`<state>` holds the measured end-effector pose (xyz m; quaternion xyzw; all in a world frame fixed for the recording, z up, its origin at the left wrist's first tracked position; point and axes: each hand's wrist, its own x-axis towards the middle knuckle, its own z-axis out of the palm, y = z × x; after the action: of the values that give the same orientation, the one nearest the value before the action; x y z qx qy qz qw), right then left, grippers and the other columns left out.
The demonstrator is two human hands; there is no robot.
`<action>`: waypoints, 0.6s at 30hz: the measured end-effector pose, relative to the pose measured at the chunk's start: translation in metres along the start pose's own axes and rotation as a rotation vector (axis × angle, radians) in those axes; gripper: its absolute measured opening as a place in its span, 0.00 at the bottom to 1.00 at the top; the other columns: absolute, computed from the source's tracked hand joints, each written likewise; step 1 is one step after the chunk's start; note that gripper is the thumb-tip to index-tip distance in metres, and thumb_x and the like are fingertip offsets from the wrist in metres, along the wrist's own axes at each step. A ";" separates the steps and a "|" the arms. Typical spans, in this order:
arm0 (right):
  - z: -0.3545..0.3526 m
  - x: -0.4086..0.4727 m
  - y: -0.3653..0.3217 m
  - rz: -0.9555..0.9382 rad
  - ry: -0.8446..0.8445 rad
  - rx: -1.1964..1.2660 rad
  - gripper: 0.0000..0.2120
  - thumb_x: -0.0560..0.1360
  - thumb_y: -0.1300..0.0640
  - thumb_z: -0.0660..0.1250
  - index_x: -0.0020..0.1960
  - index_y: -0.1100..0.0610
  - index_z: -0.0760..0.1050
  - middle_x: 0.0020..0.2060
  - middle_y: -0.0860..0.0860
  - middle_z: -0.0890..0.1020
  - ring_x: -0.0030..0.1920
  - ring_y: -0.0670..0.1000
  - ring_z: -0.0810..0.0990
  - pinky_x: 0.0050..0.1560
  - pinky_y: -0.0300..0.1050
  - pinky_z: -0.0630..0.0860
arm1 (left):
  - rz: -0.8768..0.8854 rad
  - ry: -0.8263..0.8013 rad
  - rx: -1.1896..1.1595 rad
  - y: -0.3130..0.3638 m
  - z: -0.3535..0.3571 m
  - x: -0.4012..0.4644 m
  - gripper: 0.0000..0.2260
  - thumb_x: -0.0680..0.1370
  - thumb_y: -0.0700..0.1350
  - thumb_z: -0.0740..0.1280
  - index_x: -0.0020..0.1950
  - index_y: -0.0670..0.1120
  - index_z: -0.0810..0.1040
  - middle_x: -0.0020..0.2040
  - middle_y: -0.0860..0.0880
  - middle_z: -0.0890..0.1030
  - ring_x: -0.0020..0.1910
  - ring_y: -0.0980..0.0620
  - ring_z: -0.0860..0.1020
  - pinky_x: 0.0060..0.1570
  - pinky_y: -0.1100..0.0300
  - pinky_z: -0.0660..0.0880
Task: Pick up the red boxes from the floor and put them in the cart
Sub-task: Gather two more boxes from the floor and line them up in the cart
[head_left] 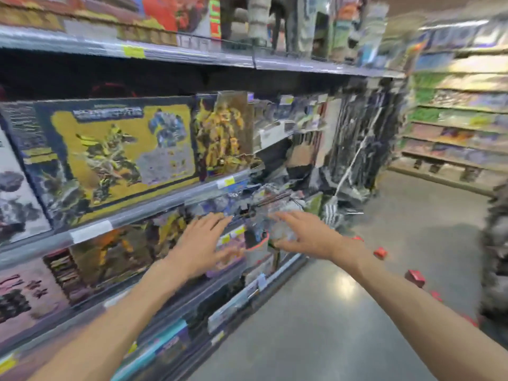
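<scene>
red boxes, small and made of card, lie on the shiny grey floor at the right side of the aisle. one small red box sits just past the right wrist. another red box lies nearer, beside the right forearm. more bits of red show lower down by the blurry dark shape at the right edge, but they are too fuzzy to tell apart. i cannot tell if that dark shape is the cart.

both arms reach out in front. the left hand is flat with its fingers straight and spread, and it holds nothing. the right hand is also flat with fingers straight out, and it holds nothing too. both hands are up in the air, well apart from the boxes on the floor.

long grey metal shelves run along the left side. a big yellow and black toy robot box stands on the shelf above the left hand. the whole view is blurry.
</scene>
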<state>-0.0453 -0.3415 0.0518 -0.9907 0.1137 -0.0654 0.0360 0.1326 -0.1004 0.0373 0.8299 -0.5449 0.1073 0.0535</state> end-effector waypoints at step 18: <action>-0.051 -0.085 0.401 0.525 0.076 -0.124 0.38 0.77 0.34 0.64 0.80 0.50 0.57 0.75 0.53 0.68 0.73 0.57 0.68 0.71 0.52 0.65 | 0.440 0.040 -0.155 0.262 0.104 0.414 0.35 0.79 0.67 0.59 0.80 0.51 0.57 0.79 0.48 0.63 0.78 0.48 0.60 0.76 0.50 0.57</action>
<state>-0.2232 -0.7139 0.0573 -0.9245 0.3716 -0.0838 -0.0131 0.0638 -0.5962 0.0264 0.6821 -0.7182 0.0907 0.1033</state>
